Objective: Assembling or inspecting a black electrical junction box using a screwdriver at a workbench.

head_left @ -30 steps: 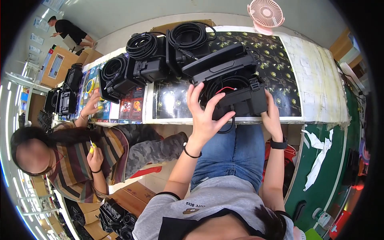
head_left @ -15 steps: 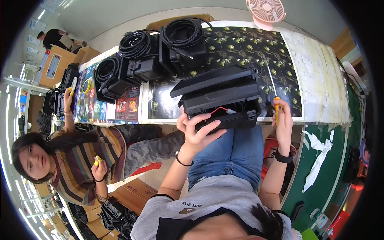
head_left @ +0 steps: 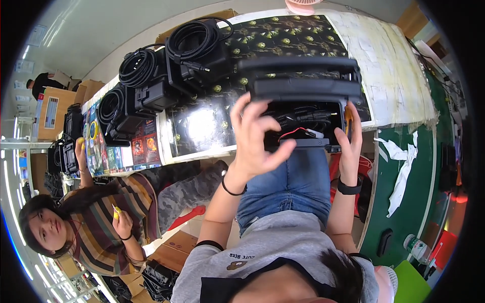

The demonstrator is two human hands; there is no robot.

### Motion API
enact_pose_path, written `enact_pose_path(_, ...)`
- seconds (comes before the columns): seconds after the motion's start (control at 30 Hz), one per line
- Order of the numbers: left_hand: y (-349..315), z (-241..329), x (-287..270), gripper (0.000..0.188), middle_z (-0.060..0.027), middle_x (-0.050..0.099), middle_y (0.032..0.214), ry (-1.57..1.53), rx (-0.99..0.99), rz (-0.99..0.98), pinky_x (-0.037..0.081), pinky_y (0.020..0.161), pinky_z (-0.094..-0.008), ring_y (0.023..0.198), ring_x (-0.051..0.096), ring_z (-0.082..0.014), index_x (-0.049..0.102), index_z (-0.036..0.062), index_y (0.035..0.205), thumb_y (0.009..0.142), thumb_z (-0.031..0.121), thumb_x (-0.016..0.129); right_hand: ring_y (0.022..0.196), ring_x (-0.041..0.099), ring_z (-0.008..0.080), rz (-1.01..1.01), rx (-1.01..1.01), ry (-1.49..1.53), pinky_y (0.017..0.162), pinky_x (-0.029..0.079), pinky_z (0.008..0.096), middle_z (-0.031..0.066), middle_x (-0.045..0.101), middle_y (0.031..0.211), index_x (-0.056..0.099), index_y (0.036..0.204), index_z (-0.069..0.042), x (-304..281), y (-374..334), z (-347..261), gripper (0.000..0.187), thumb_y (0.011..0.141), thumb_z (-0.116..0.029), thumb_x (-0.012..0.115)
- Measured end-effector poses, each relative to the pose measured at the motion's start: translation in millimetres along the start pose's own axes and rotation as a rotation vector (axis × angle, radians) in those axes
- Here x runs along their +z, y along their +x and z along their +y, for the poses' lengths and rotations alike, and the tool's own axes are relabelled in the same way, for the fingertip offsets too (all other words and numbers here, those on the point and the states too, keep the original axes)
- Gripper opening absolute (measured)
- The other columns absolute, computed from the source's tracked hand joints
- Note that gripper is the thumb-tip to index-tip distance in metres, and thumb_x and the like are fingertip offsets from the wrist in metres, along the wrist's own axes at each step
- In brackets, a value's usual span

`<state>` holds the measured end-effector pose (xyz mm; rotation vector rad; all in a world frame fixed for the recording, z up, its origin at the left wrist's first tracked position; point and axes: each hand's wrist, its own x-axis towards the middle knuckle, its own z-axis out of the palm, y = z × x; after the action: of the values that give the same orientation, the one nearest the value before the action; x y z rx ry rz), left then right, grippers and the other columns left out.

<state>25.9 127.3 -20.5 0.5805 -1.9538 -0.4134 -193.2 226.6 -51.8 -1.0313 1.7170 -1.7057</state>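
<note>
By the table's (head_left: 388, 76) near edge, a black box (head_left: 304, 143) runs lengthwise left to right, opening facing the camera, lid (head_left: 308, 89) beyond; the left hand (head_left: 252, 139) spreads its fingers at one end, the right hand (head_left: 349, 151) grips the other.

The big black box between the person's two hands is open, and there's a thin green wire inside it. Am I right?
Almost! The thin wire is red, not green; the head view shows it. The black box between the left hand and right hand is indeed open.
</note>
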Motion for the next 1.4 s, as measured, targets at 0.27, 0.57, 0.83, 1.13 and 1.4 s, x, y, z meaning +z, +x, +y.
enact_pose_path(0.27, 46.1, -16.5, -9.4, 0.051, -0.0141, 0.055, 0.138, -0.002, -0.154, -0.372, 0.028, 0.115, -0.0506, 0.139, 0.037, -0.041, 0.063, 0.0087, 0.124, 0.082, 0.036, 0.075, 0.139, 0.041, 0.0267, -0.011, -0.094, -0.014, 0.117, 0.026, 0.039, 0.0142, 0.046, 0.149, 0.045, 0.146, -0.003, -2.0, -2.4, 6.7, 0.063, 0.086, -0.012, 0.061)
enact_pose_path(0.57, 9.3, -4.8, 8.6, 0.042, -0.0122, 0.068, 0.113, -0.177, -0.192, -0.128, 0.041, 0.108, -0.0481, 0.108, 0.066, -0.0288, 0.065, 0.0036, 0.118, 0.085, 0.028, 0.076, 0.127, 0.049, 0.0239, 0.022, -0.112, -0.038, 0.112, 0.032, 0.0373, 0.0111, 0.053, 0.141, 0.049, 0.142, -0.001, -1.8, -6.0, 9.8, 0.057, 0.087, -0.011, 0.061)
enact_pose_path(0.83, -34.7, -35.7, -47.1, 0.035, -0.0114, 0.061, 0.121, -0.327, -0.695, 0.684, 0.051, 0.089, -0.0295, 0.099, 0.064, -0.0171, 0.045, -0.0039, 0.137, 0.108, 0.015, 0.041, 0.135, 0.044, 0.0255, 0.011, -0.13, -0.041, 0.116, 0.027, 0.0383, 0.0139, 0.053, 0.141, 0.051, 0.139, 0.001, -2.0, -8.1, 17.1, 0.053, 0.088, -0.011, 0.059)
enact_pose_path(1.13, -107.6, -10.9, -59.5, 0.048, -0.0142, 0.062, 0.127, 0.565, -0.204, 0.05, 0.034, 0.112, -0.0458, 0.126, 0.052, -0.0347, 0.058, 0.0018, 0.131, 0.085, 0.007, 0.069, 0.135, 0.045, 0.0263, 0.04, -0.115, -0.057, 0.116, 0.027, 0.0387, 0.0147, 0.053, 0.141, 0.051, 0.138, 0.002, 1.2, -9.8, 10.3, 0.051, 0.089, -0.012, 0.059)
enact_pose_path(1.4, -56.9, 16.6, -3.5, 0.031, 0.0083, 0.068, 0.108, 0.536, 0.125, -0.126, 0.038, 0.098, -0.0378, 0.105, 0.06, -0.0138, 0.074, 0.0224, 0.104, 0.076, 0.035, 0.08, 0.135, 0.045, 0.0261, 0.038, -0.104, -0.054, 0.115, 0.028, 0.0381, 0.014, 0.053, 0.141, 0.052, 0.137, 0.001, 1.1, -10.7, 16.0, 0.05, 0.091, -0.016, 0.061)
